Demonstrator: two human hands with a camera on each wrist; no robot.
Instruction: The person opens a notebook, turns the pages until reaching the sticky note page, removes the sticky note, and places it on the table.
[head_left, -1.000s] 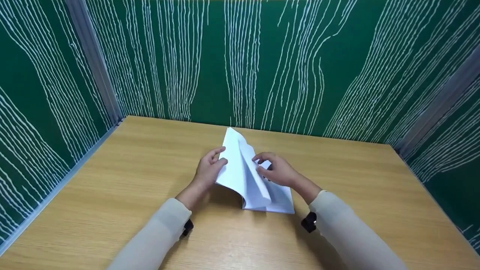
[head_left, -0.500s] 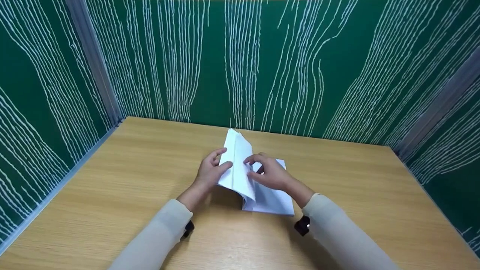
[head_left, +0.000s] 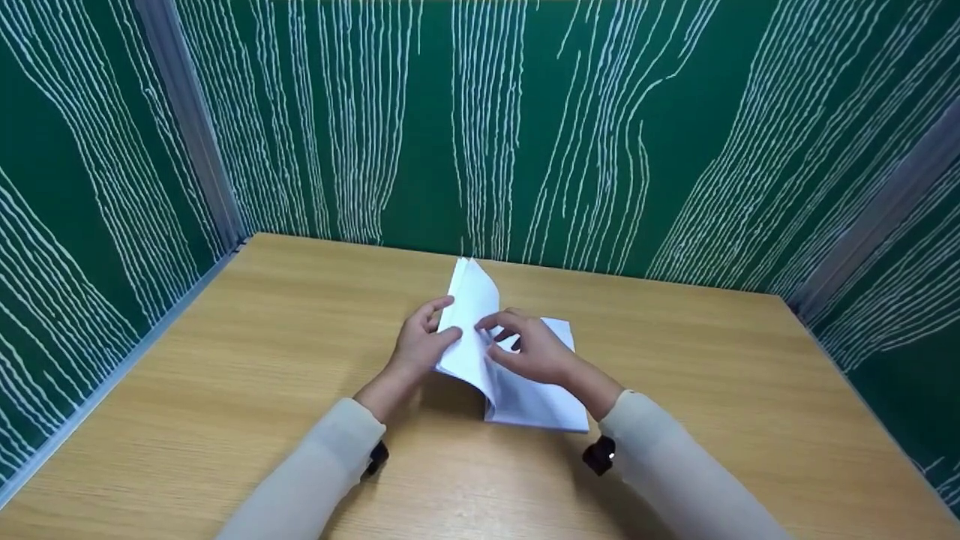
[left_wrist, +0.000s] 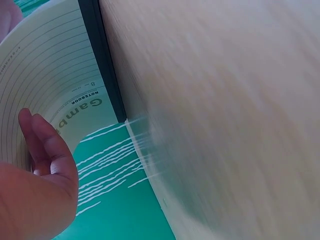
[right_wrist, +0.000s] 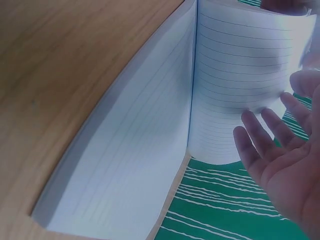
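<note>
Leafing through a notebook (head_left: 472,356), I grip its raised half with my left hand (head_left: 422,341), thumb on the page side, while my right hand (head_left: 536,351) reaches across with thumb and fingers apart, holding nothing. The notebook rests near the middle of the table (head_left: 225,375), its other half lying flat below my right wrist. A second ago one portion of leaves stood loose between the halves; it now lies against the raised half, and my right hand has travelled left with it. I judge this portion turned over, or nearly so; whether my left thumb pins it cannot be told. Only the left wrist view shows the outside: a cover with lines and the partly hidden lettering "Gamb" (left_wrist: 80,107), edged by a dark spine (left_wrist: 104,60). The right wrist view instead shows the inside, where the raised page (right_wrist: 235,75) and the flat page (right_wrist: 120,145) are ruled and my right fingertips (right_wrist: 248,119) meet the paper nearly straight. In the head view both pages look plain white, and the cover is hidden.
</note>
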